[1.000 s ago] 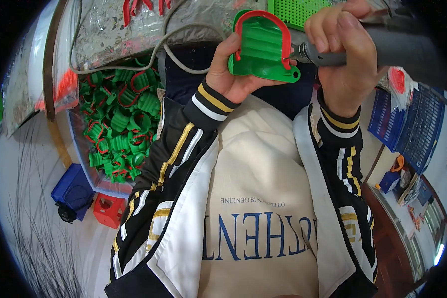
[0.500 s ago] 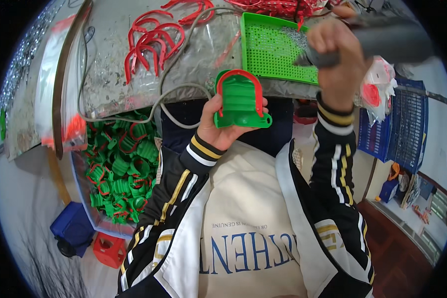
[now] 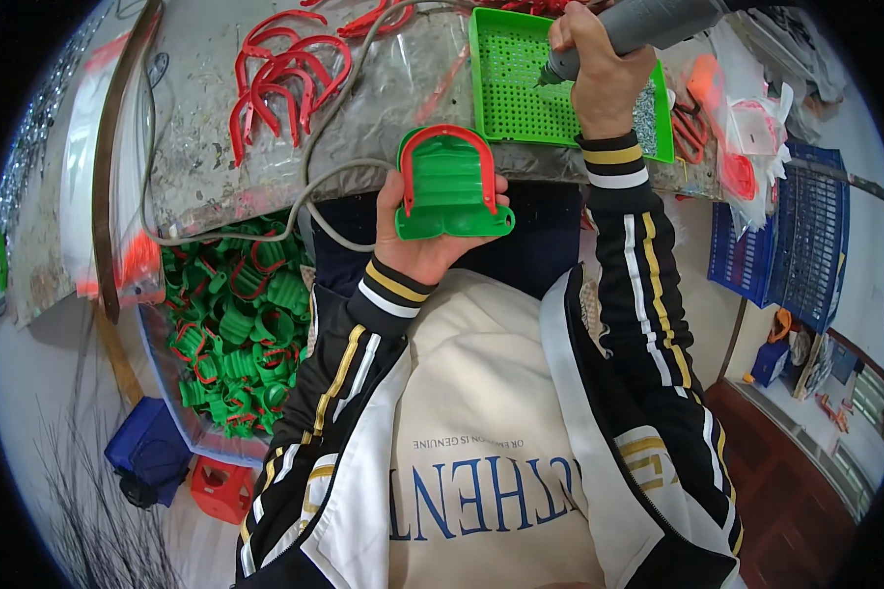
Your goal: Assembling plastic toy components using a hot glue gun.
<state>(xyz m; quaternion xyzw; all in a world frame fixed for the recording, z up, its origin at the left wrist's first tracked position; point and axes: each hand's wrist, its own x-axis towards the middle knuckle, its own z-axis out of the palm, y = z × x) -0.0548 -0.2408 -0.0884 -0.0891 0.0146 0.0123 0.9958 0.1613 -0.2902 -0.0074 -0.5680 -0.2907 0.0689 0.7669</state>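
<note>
Part [image 3: 448, 185] across left hand [image 3: 420, 245]

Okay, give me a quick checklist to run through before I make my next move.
1. Green part held in left hand: ok.
2. Red loop fastened at both ends: cannot tell.
3. Grey tool held in right hand: ok.
4. Tool tip apart from the green part: ok, it shows over the green tray.
5. Small piece on the tool tip: cannot tell, too small.
6. Metal bits left in the tray: ok.
</note>
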